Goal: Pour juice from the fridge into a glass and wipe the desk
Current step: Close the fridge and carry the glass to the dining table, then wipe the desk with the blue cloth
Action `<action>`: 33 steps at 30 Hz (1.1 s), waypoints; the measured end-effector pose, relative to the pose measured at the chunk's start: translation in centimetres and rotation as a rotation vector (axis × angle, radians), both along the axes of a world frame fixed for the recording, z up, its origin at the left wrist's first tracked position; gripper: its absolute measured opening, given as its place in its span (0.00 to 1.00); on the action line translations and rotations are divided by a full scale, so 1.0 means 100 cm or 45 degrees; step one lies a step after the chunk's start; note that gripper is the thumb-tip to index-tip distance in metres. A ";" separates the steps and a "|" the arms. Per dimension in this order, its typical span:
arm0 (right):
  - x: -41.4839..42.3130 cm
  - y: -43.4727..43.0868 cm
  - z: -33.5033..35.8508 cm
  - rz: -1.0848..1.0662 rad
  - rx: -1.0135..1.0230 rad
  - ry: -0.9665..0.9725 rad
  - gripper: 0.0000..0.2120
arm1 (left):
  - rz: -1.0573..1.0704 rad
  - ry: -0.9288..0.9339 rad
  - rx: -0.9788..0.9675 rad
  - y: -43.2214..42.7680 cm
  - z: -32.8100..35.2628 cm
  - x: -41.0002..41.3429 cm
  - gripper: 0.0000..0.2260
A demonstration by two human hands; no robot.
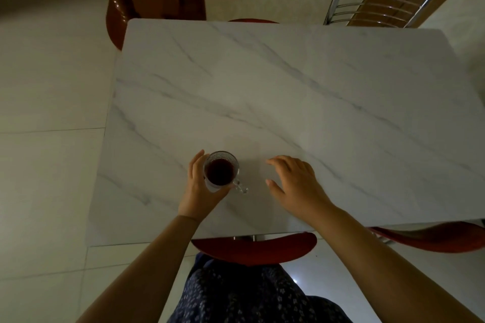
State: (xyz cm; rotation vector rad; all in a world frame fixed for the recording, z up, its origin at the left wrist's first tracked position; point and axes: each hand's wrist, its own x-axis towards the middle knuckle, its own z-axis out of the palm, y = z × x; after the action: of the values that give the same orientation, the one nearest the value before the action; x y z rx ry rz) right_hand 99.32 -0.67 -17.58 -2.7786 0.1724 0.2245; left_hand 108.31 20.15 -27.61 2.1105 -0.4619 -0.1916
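So, progress check: the pouring part looks done to me. The glass (220,172) has dark juice (219,172) in it, up to somewhere around the middle as far as I can tell from straight above, and there's no bottle or carton anywhere in view. My guess is it's gone back in the fridge, but I can't see that from here. What's left is the wipe, and I don't see a cloth or any obvious spill on the desk (288,86). Dim light and grey marble veins make small drips hard to rule out, though.

The glass stands on the near left part of the desk, close to my edge. My left hand (202,189) grips it, fingers wrapped round the left side and thumb round the near side. My right hand (296,186) is just to the right of it, not touching it, holding nothing, with the fingers spread and a bit bent. I honestly can't tell whether it rests on the desk or hovers above it.

Orientation: the glass is upright, long axis vertical, mouth straight up at the camera. Its little handle (240,186) sticks out toward me and to the right, roughly at the gap between my hands.

There's a red chair (257,246) tucked under my side and a chrome chair back (378,5) at the far end.
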 end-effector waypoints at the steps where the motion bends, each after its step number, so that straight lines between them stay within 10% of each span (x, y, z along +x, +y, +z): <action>1: 0.000 0.000 0.001 0.007 0.002 0.001 0.21 | 0.007 0.001 0.015 0.000 0.001 0.000 0.41; 15: 0.018 0.009 0.016 0.147 0.034 -0.102 0.20 | 0.150 0.060 0.121 0.018 0.043 -0.008 0.49; 33: 0.049 0.293 0.079 1.037 0.285 -0.207 0.20 | 1.157 -0.238 0.311 0.276 0.177 -0.171 0.17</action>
State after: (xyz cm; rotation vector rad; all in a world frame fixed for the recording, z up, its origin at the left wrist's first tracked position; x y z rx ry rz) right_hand 104.20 28.65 -9.71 -2.4717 -0.9700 0.1912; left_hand 91.17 47.77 -9.89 2.3724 0.4606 0.4976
